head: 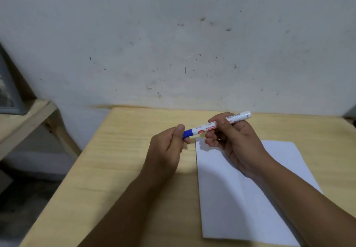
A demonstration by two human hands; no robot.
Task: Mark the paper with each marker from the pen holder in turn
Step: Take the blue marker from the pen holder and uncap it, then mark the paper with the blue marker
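the right hand (229, 140) grips the white barrel of a whiteboard marker (215, 125) above the wooden table (119, 169), while the left hand (169, 144) pinches its blue cap (187, 133); best to pull straight along the barrel, barrel held steady. i count one marker, one sheet of blank paper (240, 198) just under the right hand, and no pen holder in sight

A light wooden table (119, 169) fills the lower frame. Behind it, a scuffed white wall (173, 34) spans the top. A wooden shelf (28, 115) sits at left.
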